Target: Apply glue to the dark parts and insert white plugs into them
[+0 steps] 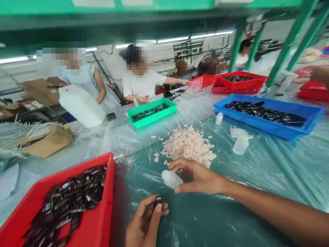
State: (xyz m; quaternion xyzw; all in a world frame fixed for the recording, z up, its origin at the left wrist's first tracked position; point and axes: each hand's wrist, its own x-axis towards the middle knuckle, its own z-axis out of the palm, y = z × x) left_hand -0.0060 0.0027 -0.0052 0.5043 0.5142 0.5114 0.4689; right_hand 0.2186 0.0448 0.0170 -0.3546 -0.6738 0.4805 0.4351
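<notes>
Behind the pale pile (189,145), a decent lane is left open between the green tray (151,120) back-left and the blue tray (257,125) back-right. Off its right side, passage gets pinched by a small bottle (219,118) and a yellow-tipped bottle (241,144). Left of it, just a few loose bits (156,157) are met before the red tray (109,192). Its near edge is blocked by the right hand (196,175) and white bottle (171,179).
</notes>
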